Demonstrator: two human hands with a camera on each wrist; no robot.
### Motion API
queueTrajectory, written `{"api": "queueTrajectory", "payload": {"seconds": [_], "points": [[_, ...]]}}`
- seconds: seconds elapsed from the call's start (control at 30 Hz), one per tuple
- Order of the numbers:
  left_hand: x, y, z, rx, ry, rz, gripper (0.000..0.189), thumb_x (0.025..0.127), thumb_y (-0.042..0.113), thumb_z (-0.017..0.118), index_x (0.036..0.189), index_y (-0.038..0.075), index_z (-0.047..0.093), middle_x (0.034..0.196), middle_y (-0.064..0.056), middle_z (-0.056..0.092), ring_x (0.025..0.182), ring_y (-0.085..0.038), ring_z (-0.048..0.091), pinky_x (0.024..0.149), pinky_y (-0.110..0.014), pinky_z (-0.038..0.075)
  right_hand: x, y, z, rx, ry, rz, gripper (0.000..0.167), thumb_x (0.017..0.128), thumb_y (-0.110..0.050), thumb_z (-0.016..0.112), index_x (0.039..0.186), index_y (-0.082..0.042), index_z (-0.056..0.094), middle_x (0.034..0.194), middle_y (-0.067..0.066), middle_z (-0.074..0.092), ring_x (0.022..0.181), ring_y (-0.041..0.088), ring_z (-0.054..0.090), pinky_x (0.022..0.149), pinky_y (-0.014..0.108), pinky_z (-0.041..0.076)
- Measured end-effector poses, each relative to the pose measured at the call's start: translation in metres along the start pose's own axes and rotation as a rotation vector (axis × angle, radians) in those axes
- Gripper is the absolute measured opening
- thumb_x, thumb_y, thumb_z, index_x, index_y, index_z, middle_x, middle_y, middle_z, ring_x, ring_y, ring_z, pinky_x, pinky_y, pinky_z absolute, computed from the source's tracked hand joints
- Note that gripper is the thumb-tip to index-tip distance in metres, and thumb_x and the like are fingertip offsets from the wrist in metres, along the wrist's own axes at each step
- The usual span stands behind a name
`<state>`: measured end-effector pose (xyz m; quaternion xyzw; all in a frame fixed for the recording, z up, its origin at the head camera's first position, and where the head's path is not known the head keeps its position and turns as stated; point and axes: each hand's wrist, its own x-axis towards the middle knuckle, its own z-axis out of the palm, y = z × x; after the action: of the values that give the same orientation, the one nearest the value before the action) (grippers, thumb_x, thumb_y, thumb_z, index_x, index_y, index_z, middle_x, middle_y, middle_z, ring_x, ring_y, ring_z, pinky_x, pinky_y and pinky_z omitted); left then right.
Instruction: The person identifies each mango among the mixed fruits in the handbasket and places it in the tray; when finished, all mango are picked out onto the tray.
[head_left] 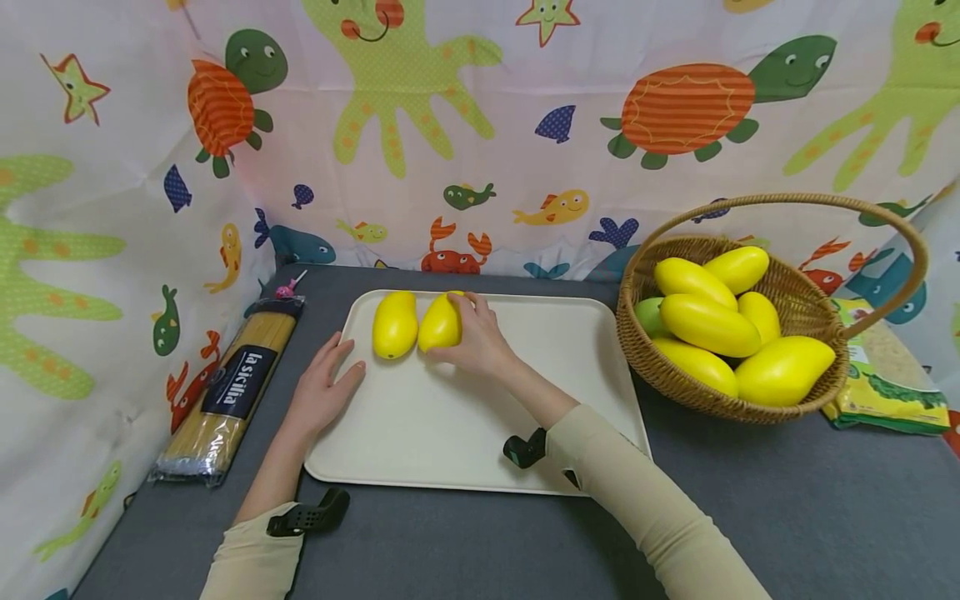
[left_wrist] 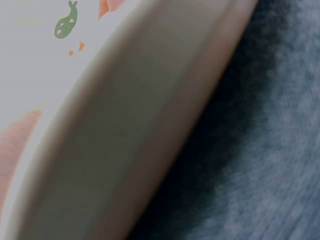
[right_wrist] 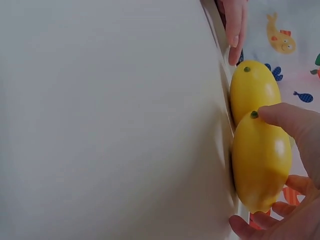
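A person's right hand (head_left: pixel 482 340) grips a smooth yellow oval fruit (head_left: pixel 438 327) between thumb and fingers on a cream rectangular tray (head_left: pixel 420 425), just beside a second yellow oval fruit (head_left: pixel 394 325), while the left hand (head_left: pixel 322 389) lies at the tray's left edge, fingers loosely extended; a brown wicker basket (head_left: pixel 641 358) of more yellow fruit (head_left: pixel 710 325) stands at right

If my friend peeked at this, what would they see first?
Probably the pile of bright yellow fruits in the wicker basket on the right of the head view. Next, perhaps the two yellow fruits side by side on the pale tray, where the right hand holds the right one. Cheerful orange and green turtles also stand out on the printed cloth behind.
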<state>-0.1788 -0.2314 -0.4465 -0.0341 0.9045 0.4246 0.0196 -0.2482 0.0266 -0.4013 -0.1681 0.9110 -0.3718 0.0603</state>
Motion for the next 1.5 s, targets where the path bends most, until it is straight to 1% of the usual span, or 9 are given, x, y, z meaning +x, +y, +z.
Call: {"api": "queueTrajectory", "payload": {"seconds": [0.23,0.43,0.83,1.0,1.1,1.17,1.33,1.43,1.5], "points": [[0.000,0.000,0.000,-0.001,0.002,0.005,0.066,0.099,0.046,0.052,0.152,0.010,0.035,0.163,-0.005,0.012,0.147,-0.036,0.014,0.112,-0.063,0.017,0.001,0.001,-0.002,-0.028,-0.028,-0.025,0.088,0.079,-0.028,0.080,0.150,-0.011,0.031,0.154,0.016,0.023,0.134,0.034,0.031,0.106,0.049,0.037],[0.000,0.000,0.000,-0.002,0.000,-0.001,0.066,0.099,0.046,0.052,0.152,0.011,0.035,0.163,-0.004,0.012,0.147,-0.036,0.014,0.112,-0.063,0.016,0.001,0.002,-0.003,-0.035,-0.045,-0.039,0.087,0.080,-0.028,0.078,0.150,-0.011,0.031,0.153,0.017,0.024,0.133,0.035,0.033,0.106,0.049,0.037],[0.000,0.000,0.000,-0.006,-0.005,0.000,0.066,0.099,0.047,0.051,0.152,0.011,0.035,0.163,-0.004,0.012,0.147,-0.036,0.013,0.111,-0.063,0.017,0.000,0.003,-0.004,-0.031,-0.034,-0.056,0.086,0.080,-0.028,0.079,0.150,-0.010,0.032,0.153,0.017,0.025,0.134,0.034,0.032,0.107,0.049,0.036],[0.000,0.000,0.000,-0.005,-0.003,-0.003,0.066,0.099,0.045,0.052,0.152,0.011,0.035,0.163,-0.004,0.012,0.147,-0.036,0.013,0.112,-0.063,0.017,-0.005,0.001,-0.011,-0.030,-0.018,-0.061,0.081,0.080,-0.028,0.078,0.147,-0.008,0.037,0.152,0.016,0.029,0.136,0.033,0.033,0.109,0.049,0.035],[0.001,0.001,0.002,-0.005,-0.007,-0.003,0.065,0.099,0.045,0.052,0.152,0.011,0.035,0.163,-0.004,0.012,0.147,-0.035,0.013,0.112,-0.063,0.017,-0.014,0.002,-0.024,-0.014,-0.004,-0.065,0.071,0.084,-0.024,0.075,0.144,-0.008,0.043,0.150,0.014,0.035,0.136,0.030,0.035,0.110,0.046,0.034],[0.001,0.001,0.003,-0.005,-0.009,0.000,0.065,0.099,0.045,0.052,0.152,0.011,0.035,0.163,-0.004,0.012,0.147,-0.035,0.013,0.112,-0.063,0.017,-0.022,0.002,-0.036,0.005,0.003,-0.083,0.062,0.086,-0.021,0.073,0.141,-0.008,0.048,0.147,0.011,0.042,0.132,0.029,0.041,0.106,0.044,0.039],[0.001,-0.001,0.003,0.009,0.002,0.038,0.064,0.099,0.043,0.052,0.151,0.008,0.036,0.162,-0.007,0.014,0.146,-0.036,0.015,0.112,-0.061,0.018,-0.047,0.001,-0.076,0.033,0.022,-0.202,0.035,0.090,-0.015,0.069,0.123,-0.008,0.063,0.126,0.008,0.061,0.113,0.029,0.057,0.090,0.041,0.053],[0.000,-0.002,0.002,0.015,0.011,0.064,0.064,0.100,0.042,0.052,0.150,0.005,0.037,0.162,-0.009,0.015,0.146,-0.037,0.015,0.113,-0.060,0.018,-0.063,0.001,-0.105,0.006,0.019,-0.274,0.020,0.091,-0.013,0.068,0.111,-0.009,0.069,0.110,0.004,0.067,0.102,0.024,0.061,0.086,0.038,0.055],[0.000,-0.003,0.001,0.015,0.012,0.066,0.065,0.099,0.043,0.052,0.150,0.005,0.037,0.162,-0.008,0.015,0.146,-0.037,0.015,0.112,-0.061,0.018,-0.073,0.001,-0.126,-0.031,0.006,-0.305,0.015,0.091,-0.014,0.067,0.106,-0.010,0.070,0.103,0.001,0.069,0.096,0.020,0.062,0.083,0.036,0.055]]}}
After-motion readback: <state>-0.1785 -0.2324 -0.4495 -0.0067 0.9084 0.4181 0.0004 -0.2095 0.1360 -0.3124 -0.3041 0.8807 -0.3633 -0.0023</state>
